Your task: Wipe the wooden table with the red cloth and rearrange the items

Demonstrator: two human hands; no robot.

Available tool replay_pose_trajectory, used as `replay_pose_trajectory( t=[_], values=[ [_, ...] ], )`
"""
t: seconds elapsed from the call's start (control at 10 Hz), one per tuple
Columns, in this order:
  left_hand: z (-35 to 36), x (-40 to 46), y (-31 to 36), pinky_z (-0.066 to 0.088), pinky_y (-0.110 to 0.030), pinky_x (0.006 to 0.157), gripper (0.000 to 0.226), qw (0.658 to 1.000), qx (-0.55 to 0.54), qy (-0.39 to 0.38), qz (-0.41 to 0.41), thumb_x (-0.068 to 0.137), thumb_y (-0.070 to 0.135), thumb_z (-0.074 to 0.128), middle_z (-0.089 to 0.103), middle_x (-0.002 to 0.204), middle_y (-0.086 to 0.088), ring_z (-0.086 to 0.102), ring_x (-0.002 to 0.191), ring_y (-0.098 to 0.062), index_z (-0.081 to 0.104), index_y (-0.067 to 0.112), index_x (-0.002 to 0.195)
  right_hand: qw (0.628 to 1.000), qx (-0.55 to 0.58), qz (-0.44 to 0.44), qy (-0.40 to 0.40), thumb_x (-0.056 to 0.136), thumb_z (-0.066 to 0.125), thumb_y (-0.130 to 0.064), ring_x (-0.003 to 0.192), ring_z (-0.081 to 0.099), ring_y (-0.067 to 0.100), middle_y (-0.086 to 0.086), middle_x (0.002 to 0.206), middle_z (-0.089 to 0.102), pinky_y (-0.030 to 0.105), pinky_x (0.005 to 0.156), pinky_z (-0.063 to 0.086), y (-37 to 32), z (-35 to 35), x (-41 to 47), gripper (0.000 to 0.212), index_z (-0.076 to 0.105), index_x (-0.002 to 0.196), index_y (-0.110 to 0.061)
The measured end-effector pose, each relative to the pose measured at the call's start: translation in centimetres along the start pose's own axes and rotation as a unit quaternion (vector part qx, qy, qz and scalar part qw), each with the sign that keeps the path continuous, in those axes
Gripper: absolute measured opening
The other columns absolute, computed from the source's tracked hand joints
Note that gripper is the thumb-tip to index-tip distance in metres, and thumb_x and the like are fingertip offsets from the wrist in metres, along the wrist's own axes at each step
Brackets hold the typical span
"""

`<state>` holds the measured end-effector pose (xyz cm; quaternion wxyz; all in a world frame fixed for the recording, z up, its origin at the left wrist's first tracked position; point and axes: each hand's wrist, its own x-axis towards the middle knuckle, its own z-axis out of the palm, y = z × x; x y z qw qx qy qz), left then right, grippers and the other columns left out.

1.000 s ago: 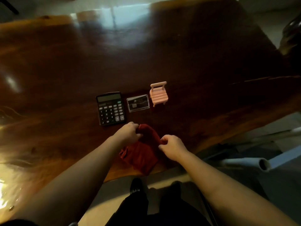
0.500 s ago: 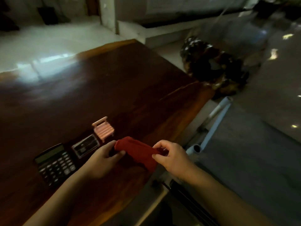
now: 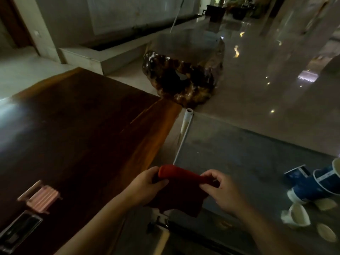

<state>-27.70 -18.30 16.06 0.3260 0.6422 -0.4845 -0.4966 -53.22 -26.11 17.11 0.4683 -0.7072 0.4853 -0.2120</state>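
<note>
Between the left hand (image 3: 145, 188) and right hand (image 3: 220, 188), both pinching it, the red cloth (image 3: 181, 188) stretches crosswise, with the wooden table (image 3: 82, 129) lying to the left hand's side.

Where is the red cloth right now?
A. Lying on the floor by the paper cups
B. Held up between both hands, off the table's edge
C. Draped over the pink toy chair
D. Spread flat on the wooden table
B: the red cloth hangs pinched between the left hand and right hand, just past the wooden table edge.
</note>
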Motion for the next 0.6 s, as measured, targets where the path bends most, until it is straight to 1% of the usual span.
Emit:
replay_pose_trajectory(
  t=[0.1,0.2,0.3,0.4,0.5,0.6],
  values=[
    [3.1,3.3,2.5,0.06,-0.036,0.085,0.018,0.999,0.019,-0.002,-0.03,0.099,0.027,0.06,0.069,0.111,0.004,0.071,0.097,-0.012,0.06,0.033,0.116,0.999,-0.016,0.022,0.019,0.087,0.074,-0.005,0.075,0.066,0.003,-0.005,0.081,0.07,0.015,0.063,0.048,2.7,-3.1,1.8,0.019,0.071,0.087,-0.024],
    [6.0,7.0,4.5,0.058,-0.037,0.091,0.019,0.997,0.027,0.006,-0.071,0.1,0.027,0.059,0.068,0.112,0.004,0.069,0.099,-0.011,0.06,0.031,0.119,0.999,-0.011,0.029,0.031,0.083,0.075,0.003,0.065,0.062,-0.004,-0.004,0.076,0.068,0.013,0.059,0.045,5.2,-6.0,4.4,0.023,0.07,0.083,-0.02],
    [6.8,9.3,4.8,0.055,-0.041,0.097,0.027,0.992,0.053,0.01,-0.112,0.1,0.027,0.059,0.067,0.116,0.0,0.067,0.105,-0.016,0.06,0.023,0.127,0.998,-0.016,0.057,0.027,0.083,0.072,0.009,0.062,0.06,0.0,0.002,0.076,0.068,0.013,0.057,0.045,7.0,-6.3,6.7,0.022,0.068,0.083,-0.013],
    [7.6,11.2,5.3,0.053,-0.04,0.099,0.043,0.987,0.077,0.029,-0.14,0.1,0.027,0.059,0.06,0.13,-0.003,0.061,0.114,-0.018,0.05,0.021,0.142,0.997,-0.026,0.071,0.009,0.086,0.066,0.012,0.076,0.059,0.014,0.01,0.087,0.066,0.012,0.06,0.044,9.2,-6.7,9.1,0.019,0.066,0.095,-0.004],
    [7.7,10.8,5.8,0.053,-0.04,0.098,0.052,0.983,0.099,0.067,-0.14,0.098,0.031,0.061,0.052,0.139,-0.001,0.057,0.118,-0.017,0.042,0.026,0.146,0.996,-0.055,0.074,-0.007,0.086,0.069,0.008,0.078,0.057,0.014,0.004,0.091,0.061,0.008,0.062,0.041,10.3,-6.5,10.7,0.023,0.063,0.104,-0.003],
    [7.0,8.7,5.5,0.053,-0.041,0.099,0.054,0.988,0.098,0.072,-0.093,0.096,0.036,0.064,0.053,0.138,0.003,0.056,0.12,-0.014,0.043,0.028,0.146,0.995,-0.068,0.061,-0.031,0.085,0.075,-0.003,0.08,0.057,0.013,0.01,0.104,0.062,0.017,0.071,0.046,10.6,-6.5,11.3,0.026,0.063,0.107,-0.01]
  ],
)
